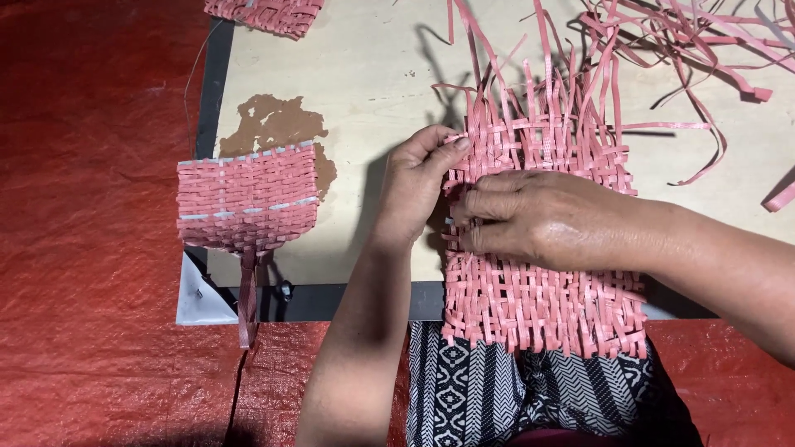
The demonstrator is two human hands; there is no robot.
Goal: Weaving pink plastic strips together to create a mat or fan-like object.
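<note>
The person is working a pink woven mat (538,290) that is lying on a pale board (348,66), its lower edge hanging over the board's front toward the lap. The left hand (414,186) is pinching the mat's left edge between thumb and fingertips, a narrow grip closed on the weave. The right hand (538,219) is lying flat across the middle, fingers curled and pressing the strips down; whether it is pinching one strip cannot be told. Loose strips (563,74) are standing up unwoven at the far end, and more are trailing off to the right. A finished woven piece (248,199) is sitting well apart at the board's left edge. The likely trouble: if the pressing hand is lifting too soon, the open strips could be springing loose and the rows near the edge slackening, or the mat sliding off the front.
</note>
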